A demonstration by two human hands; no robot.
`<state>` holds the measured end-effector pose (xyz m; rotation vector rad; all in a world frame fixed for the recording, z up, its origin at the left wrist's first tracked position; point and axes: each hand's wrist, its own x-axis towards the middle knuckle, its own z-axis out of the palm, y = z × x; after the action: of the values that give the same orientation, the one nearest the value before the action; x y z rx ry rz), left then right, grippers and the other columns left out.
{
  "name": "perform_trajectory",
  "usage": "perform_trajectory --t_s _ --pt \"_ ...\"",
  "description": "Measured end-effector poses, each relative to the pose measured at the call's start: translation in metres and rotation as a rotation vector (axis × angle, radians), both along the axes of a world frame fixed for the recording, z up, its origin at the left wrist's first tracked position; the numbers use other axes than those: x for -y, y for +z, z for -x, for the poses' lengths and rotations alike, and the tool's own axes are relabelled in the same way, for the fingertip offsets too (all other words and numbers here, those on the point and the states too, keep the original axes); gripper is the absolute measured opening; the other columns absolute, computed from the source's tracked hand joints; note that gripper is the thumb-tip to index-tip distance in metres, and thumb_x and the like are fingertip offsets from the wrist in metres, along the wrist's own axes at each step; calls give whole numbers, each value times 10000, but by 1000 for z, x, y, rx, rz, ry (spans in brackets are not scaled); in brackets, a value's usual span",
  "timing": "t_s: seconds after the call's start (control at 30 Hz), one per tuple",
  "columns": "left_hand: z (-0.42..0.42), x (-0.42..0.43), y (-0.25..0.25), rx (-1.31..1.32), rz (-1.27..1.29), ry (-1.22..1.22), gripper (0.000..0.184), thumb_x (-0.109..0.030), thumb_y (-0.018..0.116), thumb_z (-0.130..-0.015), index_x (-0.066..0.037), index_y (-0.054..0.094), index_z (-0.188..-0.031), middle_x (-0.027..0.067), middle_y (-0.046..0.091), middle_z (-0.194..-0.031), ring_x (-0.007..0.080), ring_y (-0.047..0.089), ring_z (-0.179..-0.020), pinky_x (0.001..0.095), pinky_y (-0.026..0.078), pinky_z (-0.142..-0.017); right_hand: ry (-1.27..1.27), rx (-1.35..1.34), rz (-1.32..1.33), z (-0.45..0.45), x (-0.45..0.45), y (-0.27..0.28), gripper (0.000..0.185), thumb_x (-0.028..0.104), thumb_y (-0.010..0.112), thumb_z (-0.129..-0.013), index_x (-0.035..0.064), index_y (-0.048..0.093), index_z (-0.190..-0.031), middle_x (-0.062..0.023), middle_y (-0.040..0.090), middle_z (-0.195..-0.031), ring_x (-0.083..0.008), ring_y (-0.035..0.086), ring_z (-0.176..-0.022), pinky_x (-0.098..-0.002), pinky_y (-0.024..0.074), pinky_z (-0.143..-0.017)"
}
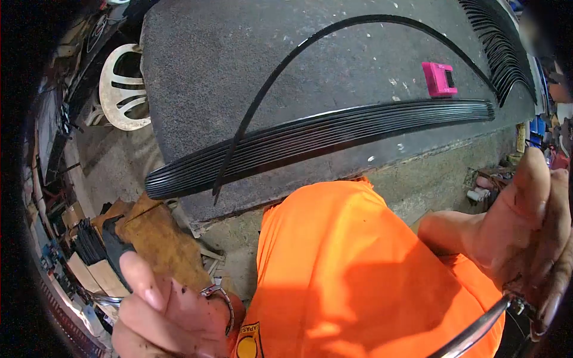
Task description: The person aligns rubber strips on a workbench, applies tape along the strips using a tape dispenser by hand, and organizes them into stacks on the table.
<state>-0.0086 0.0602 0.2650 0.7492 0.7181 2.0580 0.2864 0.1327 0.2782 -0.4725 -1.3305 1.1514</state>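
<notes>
One counter [209,77] bears the black strips; one chair [109,89] is beside it. On it are one heap [498,51], one bundle [322,132] and one bent strip [382,19] crossing the bundle; their strips are too many to count surely. Of two hands, the left [173,322] has curled fingers, the right [525,238] has its thumb apart, near another strip [477,328]; I cannot tell if either grips. Strip handling seems in hand; the next move calls for a sure hold. One pink box [438,80] touches the bundle.

A white plastic chair [107,90] stands at the frame's upper left; brown material [160,246] lies crumpled lower left, near cardboard [84,272].
</notes>
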Motion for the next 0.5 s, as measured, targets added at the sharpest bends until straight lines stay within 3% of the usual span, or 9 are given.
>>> perform_trajectory --t_s 0.03,0.13,0.2,0.23,0.33,0.37,0.43,0.5 --pt "4 -1 3 87 -18 -22 107 -135 680 -828 -164 651 -729 -69 515 -613 63 382 -586 382 247 -826 -7 0 -7 -1 0 1 305 199 839 -763 140 709 -1033 128 709 -734 -44 537 -741 -296 312 -774" --pt "6 -11 4 -97 -90 -204 52 -178 651 -873 -185 628 -827 -67 468 -657 88 401 -602 399 273 -833 -21 0 -35 -2 -1 4 304 203 828 -774 138 707 -1046 117 708 -751 -51 542 -747 -303 323 -777" --pt "16 -20 2 -622 -154 -356 194 -279 631 -944 -242 631 -1134 -87 527 -874 115 496 -693 426 324 -865 -25 -1 -53 -3 -3 7 304 206 820 -782 136 706 -1055 109 708 -763 -56 546 -751 -308 330 -779" --pt "13 -19 5 -594 -105 -391 203 -282 640 -940 -289 607 -1140 -118 472 -857 98 446 -711 426 246 -908 -29 2 -59 -3 -3 8 304 207 816 -786 135 705 -1059 106 708 -769 -58 548 -753 -310 333 -780" --pt "6 -21 3 -611 -107 -320 166 -296 656 -937 -270 606 -1093 -120 470 -868 96 459 -710 415 263 -892 -41 8 -79 -6 -6 12 304 211 805 -797 133 703 -1072 95 708 -786 -66 553 -758 -317 344 -783" --pt "0 -22 6 -362 -33 -237 76 -227 659 -889 -231 601 -938 -98 430 -749 93 416 -657 401 256 -862 -49 19 -85 -5 -6 13 304 212 801 -801 133 703 -1076 91 708 -792 -68 555 -760 -320 347 -784" --pt "-12 -23 15 143 98 -80 192 -87 664 -791 -152 591 -627 -54 349 -512 88 331 -549 374 241 -804 -50 31 -106 -5 -3 17 304 215 794 -808 131 701 -1085 84 708 -804 -73 559 -764 -324 355 -786" --pt "-7 -19 8 71 74 -32 208 -49 652 -757 -146 560 -599 -58 331 -519 93 317 -550 364 240 -796 -53 33 -125 -5 0 22 304 218 786 -815 130 700 -1094 77 707 -816 -78 562 -768 -329 362 -788"
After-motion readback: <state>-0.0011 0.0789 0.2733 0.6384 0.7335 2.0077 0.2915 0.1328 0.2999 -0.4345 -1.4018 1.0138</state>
